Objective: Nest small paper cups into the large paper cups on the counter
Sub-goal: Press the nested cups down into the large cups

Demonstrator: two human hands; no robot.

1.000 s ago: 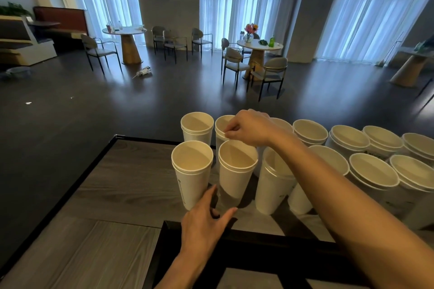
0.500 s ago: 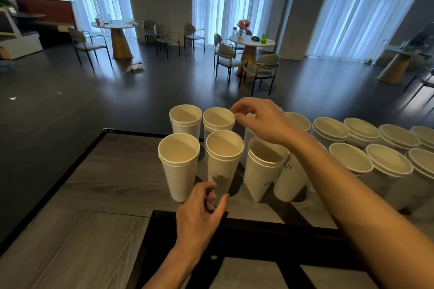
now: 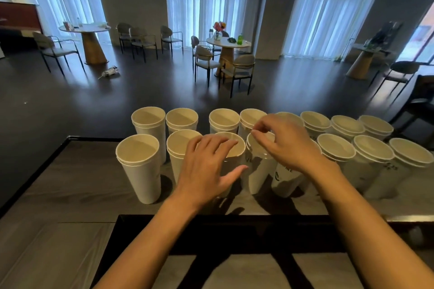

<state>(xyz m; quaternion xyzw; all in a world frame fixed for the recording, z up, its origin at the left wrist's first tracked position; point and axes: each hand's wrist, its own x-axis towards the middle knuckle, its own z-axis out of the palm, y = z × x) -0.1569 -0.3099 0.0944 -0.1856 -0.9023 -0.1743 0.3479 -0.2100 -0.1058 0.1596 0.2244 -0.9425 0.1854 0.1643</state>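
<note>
— Two rows of cups (image 3: 141,171) on the table (image 3: 70,183). And the left hand (image 3: 206,169)?
— Open, fingers spread over a front-row cup (image 3: 232,150). The right hand (image 3: 281,143), just right of that cup, curls at the neighbour (image 3: 258,171) rim. Pinching? Cannot tell.

The paper cups (image 3: 142,178) are white and matt, with smooth rolled rims. The counter (image 3: 70,185) top is grey wood-grain with a low sheen, and the dark floor (image 3: 145,91) is glossy.
</note>
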